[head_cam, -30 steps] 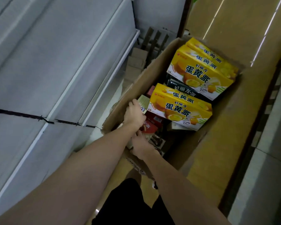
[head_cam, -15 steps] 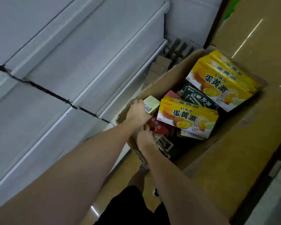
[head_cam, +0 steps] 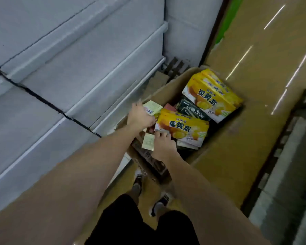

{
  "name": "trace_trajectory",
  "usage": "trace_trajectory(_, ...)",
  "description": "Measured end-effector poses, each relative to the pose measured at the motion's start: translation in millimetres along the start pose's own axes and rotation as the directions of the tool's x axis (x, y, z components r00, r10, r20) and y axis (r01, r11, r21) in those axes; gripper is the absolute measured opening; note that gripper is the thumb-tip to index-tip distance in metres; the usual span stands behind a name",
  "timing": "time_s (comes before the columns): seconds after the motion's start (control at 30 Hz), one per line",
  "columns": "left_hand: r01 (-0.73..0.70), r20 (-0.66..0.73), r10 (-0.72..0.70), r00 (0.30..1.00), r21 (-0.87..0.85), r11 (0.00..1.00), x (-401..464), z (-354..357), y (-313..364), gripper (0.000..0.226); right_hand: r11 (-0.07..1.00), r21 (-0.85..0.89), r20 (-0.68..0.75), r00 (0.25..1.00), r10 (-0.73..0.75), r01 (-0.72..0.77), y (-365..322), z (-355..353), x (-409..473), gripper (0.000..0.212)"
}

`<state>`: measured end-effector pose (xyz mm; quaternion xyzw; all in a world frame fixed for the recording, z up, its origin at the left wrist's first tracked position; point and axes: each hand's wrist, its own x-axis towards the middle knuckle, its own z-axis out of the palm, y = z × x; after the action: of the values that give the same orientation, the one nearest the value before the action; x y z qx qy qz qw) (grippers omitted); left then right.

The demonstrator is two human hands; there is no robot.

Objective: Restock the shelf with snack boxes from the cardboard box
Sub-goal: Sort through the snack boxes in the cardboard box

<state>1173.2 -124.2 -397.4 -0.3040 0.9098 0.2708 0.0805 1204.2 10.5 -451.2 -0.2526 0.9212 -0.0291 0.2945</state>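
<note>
Snack boxes still fill the cardboard box point(head_cam: 219, 138) on the floor, at about 1 o'clock from the person's feet: two yellow boxes point(head_cam: 212, 96) leaning at the far end, a yellow box point(head_cam: 182, 128) nearer, a dark box point(head_cam: 191, 108) between them. The shelf point(head_cam: 88, 71) at 10 o'clock shows no stock, so restocking looks barely begun. The left hand point(head_cam: 141, 115) grips a pale green box point(head_cam: 152, 107) at the carton's left wall. The right hand point(head_cam: 163, 145) curls round something beside a pale leaflet point(head_cam: 148, 143); what it holds I cannot tell.
</note>
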Motion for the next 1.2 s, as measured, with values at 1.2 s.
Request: trace_trajectory(1.2, -0.885, 0.737, 0.49, -0.466, -0.397, -0.244, -789.2, 8.1, -121.0, 0.063, -0.506, 0.792, 0.328, -0.46, 0.825, -0.342, -328.9, 280.8, -754.1, 0.066)
